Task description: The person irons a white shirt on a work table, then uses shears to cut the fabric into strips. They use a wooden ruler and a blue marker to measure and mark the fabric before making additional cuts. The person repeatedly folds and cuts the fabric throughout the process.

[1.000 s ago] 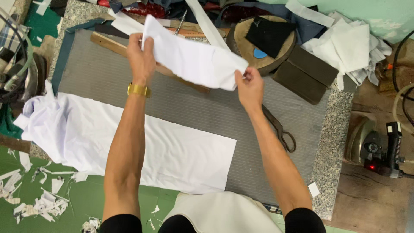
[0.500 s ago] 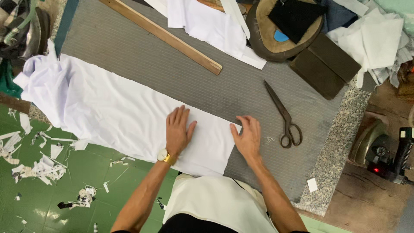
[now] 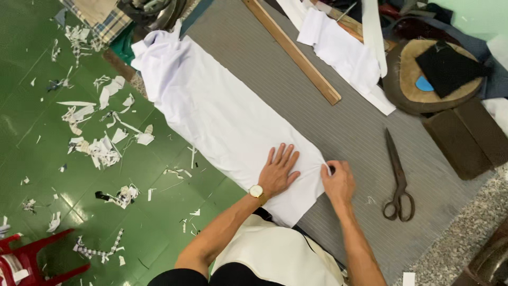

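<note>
1. Grey striped table: the work surface. The long white cloth lies diagonally on it; its far end bunches up and hangs off the table corner, its near end is right in front of the person.
2. Wooden ruler sits well off to the far side, beside a second white piece.
3. Scissors lie on the table to the right of the cloth, near the right hand, not touching it.
4. Left hand: flat, fingers spread, pressing the cloth down near its end.
5. Right hand: fingertips pinched on the cloth's right edge. Hands close together but not touching.
6. To do it well, I'd say: keep the left palm anchoring, pull the edge lightly so the wrinkle at the pinch flattens and layers stay aligned.
7. Can't tell whether the cloth is one layer or folded double. The near end is partly hidden by the forearm and the person's body. Items at the top right are cut off.
</note>
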